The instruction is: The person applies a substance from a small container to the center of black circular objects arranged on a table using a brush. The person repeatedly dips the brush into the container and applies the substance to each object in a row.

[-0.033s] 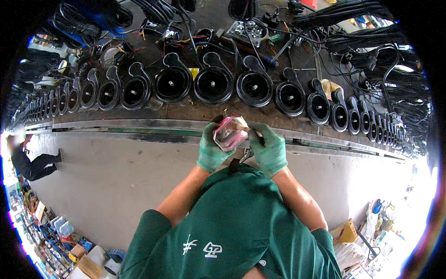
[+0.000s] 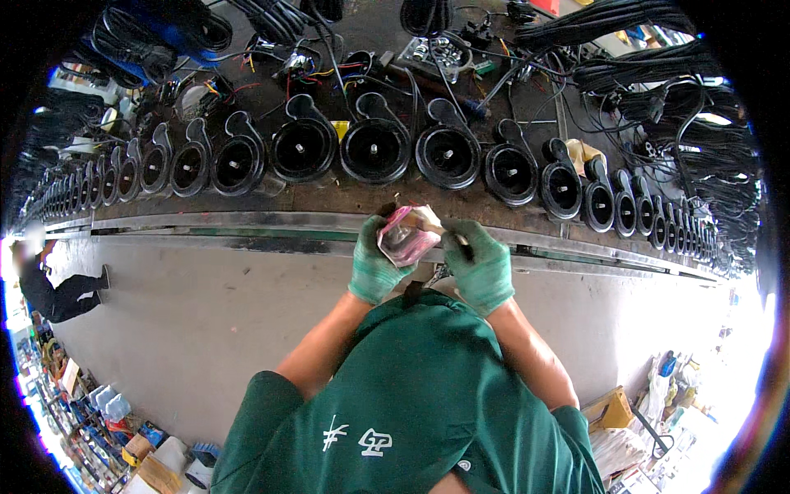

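A workshop with a grey floor (image 2: pixel 222 329) opens below a long, dark bench with a metal front edge (image 2: pixel 164 221); black cable bundles (image 2: pixel 613 26) lie along it, too tangled to count. At far left there is one co-worker (image 2: pixel 62 284) in dark clothes, well apart from the hands. From left to right runs a row of round black housings (image 2: pixel 374 160) with hooked tops — five stand large in the middle, while toward both ends they shrink too far to count. One yellow tag (image 2: pixel 341 129) shows between two of them.

The left hand (image 2: pixel 378 255), in a green glove, has its fingers wrapped around one clear, pink-tinted container (image 2: pixel 406 240), held just in front of the bench edge and tilted. One slim pale tool (image 2: pixel 428 221), perhaps a brush, reaches across the container's mouth; the right hand (image 2: pixel 480 265), gloved alike, pinches its other end. How deep the tip goes, I cannot tell.

The step in hand seems to be working the tool at that mouth — the next move likely calls for a steady left grip and a light right wrist. At lower right there is one yellow box (image 2: pixel 607 409)
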`<act>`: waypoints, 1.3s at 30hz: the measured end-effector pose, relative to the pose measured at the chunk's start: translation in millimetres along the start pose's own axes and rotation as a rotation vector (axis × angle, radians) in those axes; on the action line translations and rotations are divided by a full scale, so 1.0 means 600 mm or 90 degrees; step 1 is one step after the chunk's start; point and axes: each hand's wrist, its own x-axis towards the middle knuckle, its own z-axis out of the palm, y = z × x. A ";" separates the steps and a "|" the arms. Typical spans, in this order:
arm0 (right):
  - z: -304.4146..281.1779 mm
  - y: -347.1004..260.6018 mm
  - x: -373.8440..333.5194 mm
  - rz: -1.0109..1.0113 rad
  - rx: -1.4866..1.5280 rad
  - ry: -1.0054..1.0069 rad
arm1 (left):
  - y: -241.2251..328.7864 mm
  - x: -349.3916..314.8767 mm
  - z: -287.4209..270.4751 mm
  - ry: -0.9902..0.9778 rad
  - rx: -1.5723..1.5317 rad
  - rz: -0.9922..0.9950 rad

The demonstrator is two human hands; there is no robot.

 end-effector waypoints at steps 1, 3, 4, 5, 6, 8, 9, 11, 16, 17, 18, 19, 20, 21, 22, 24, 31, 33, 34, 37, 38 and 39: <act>-0.019 -0.007 -0.001 0.052 0.043 -0.012 | 0.016 0.007 0.006 -0.010 -0.083 -0.083; -0.058 -0.010 -0.003 0.153 0.131 -0.039 | 0.031 0.020 0.021 -0.019 -0.095 -0.077; -0.071 -0.011 -0.005 0.220 0.276 -0.034 | 0.036 0.029 0.030 -0.021 -0.025 0.012; -0.077 0.000 -0.003 0.194 0.247 -0.006 | 0.043 0.037 0.041 -0.021 0.045 0.101; -0.081 0.016 0.000 0.169 0.217 0.020 | 0.052 0.045 0.055 0.000 0.149 0.177; -0.091 0.034 0.005 0.109 0.212 0.055 | 0.060 0.054 0.081 -0.010 0.116 0.178; -0.103 0.045 0.004 0.085 0.188 0.057 | 0.063 0.056 0.094 -0.015 0.099 0.179; -0.124 0.060 0.006 0.034 0.145 0.062 | 0.070 0.060 0.112 -0.040 0.148 0.172; -0.231 0.057 0.017 0.096 0.197 -0.059 | 0.068 0.055 0.162 -0.024 0.173 0.116; -0.251 0.058 0.016 0.089 0.200 -0.077 | 0.056 0.054 0.167 -0.024 0.176 0.109; -0.267 0.061 0.016 0.082 0.203 -0.096 | 0.047 0.054 0.172 -0.024 0.180 0.102; -0.281 0.067 0.017 0.074 0.207 -0.116 | 0.046 0.056 0.179 -0.025 0.179 0.137; -0.295 0.077 0.019 0.078 0.185 -0.137 | 0.045 0.059 0.186 -0.026 0.180 0.171; -0.310 0.076 0.020 0.083 0.180 -0.139 | 0.045 0.060 0.191 -0.027 0.180 0.206; -0.328 0.070 0.023 0.086 0.176 -0.143 | 0.050 0.059 0.196 -0.040 0.194 0.189; -0.352 0.082 0.024 0.050 0.146 -0.140 | 0.063 0.058 0.205 -0.069 0.223 0.154; -0.420 0.074 0.017 0.007 0.160 -0.135 | 0.072 0.052 0.217 -0.078 0.146 0.076; -0.419 0.077 0.021 -0.078 0.149 -0.172 | 0.075 0.051 0.226 -0.062 0.090 0.069; -0.414 0.080 0.026 -0.153 0.121 -0.182 | 0.079 0.053 0.231 -0.061 0.096 0.074; -0.403 0.084 0.033 -0.249 0.012 -0.208 | 0.088 0.054 0.237 -0.058 0.109 0.081; -0.402 0.089 0.033 -0.271 -0.006 -0.204 | 0.085 0.053 0.237 -0.057 0.110 0.078; -0.403 0.093 0.033 -0.292 -0.025 -0.201 | 0.083 0.053 0.236 -0.056 0.111 0.074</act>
